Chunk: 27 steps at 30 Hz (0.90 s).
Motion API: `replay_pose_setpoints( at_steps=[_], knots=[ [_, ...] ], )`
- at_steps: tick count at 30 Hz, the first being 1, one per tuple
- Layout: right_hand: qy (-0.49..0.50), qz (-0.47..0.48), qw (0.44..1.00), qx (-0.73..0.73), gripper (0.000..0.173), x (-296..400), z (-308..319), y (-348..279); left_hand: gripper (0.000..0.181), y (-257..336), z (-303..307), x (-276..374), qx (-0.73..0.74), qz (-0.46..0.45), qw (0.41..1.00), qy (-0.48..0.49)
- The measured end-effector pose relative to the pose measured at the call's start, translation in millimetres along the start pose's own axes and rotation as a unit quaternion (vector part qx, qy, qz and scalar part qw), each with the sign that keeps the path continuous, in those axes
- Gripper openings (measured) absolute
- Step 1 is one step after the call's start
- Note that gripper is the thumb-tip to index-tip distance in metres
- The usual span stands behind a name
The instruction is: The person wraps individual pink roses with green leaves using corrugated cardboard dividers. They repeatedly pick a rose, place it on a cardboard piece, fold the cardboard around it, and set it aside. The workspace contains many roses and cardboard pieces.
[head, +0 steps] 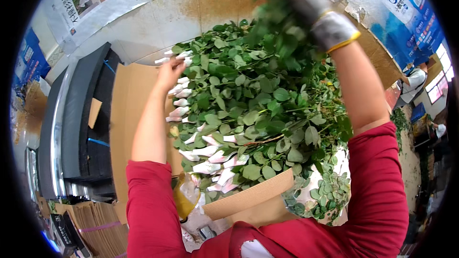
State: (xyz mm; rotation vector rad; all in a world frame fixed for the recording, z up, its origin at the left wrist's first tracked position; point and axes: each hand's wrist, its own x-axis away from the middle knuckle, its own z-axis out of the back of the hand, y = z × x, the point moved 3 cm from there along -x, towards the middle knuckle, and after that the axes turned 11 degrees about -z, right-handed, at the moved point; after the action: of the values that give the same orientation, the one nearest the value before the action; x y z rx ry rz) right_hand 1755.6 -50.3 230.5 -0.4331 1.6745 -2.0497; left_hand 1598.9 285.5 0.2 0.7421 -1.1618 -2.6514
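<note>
Before me lies a wide heap of leafy rose stems (247,96), their heads sleeved in white-pink foam nets. My bare left hand (171,73) reaches to the upper left row, fingers bent at a netted rose head (184,55); I cannot tell whether it grips it. At upper right, my right hand (304,3) wears a grey-and-white glove with a yellow cuff edge and is blurred. It is closed around blurred leafy stems (276,32) raised over the heap. More netted rose heads (211,157) lie in a cluster nearer to me.
Corrugated cardboard (138,114) stands left of the stems, and a cardboard strip (251,193) crosses in front. Black sheets (82,114) lean farther left, above stacked cardboard (96,222). A yellow object (186,197) sits at the near left. Another person (412,84) is at far right.
</note>
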Motion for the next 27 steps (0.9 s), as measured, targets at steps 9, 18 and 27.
replay_pose_setpoints(
  at_steps=[9, 18, 27],
  knots=[
    [0.468, 0.305, 0.816, -0.146, 0.020, 94, 363, -82, 0.033, -158, -96, 60, -0.251, 0.008, 0.966, -0.062],
    [0.442, 0.330, 0.831, -0.073, 0.023, 141, 354, -104, 0.031, -99, 31, 54, 0.162, 0.301, 0.922, -0.181],
    [0.273, 0.340, 0.900, 0.017, 0.026, 118, 186, -132, 0.031, -59, 40, 39, 0.433, 0.201, 0.872, 0.103]
  ],
)
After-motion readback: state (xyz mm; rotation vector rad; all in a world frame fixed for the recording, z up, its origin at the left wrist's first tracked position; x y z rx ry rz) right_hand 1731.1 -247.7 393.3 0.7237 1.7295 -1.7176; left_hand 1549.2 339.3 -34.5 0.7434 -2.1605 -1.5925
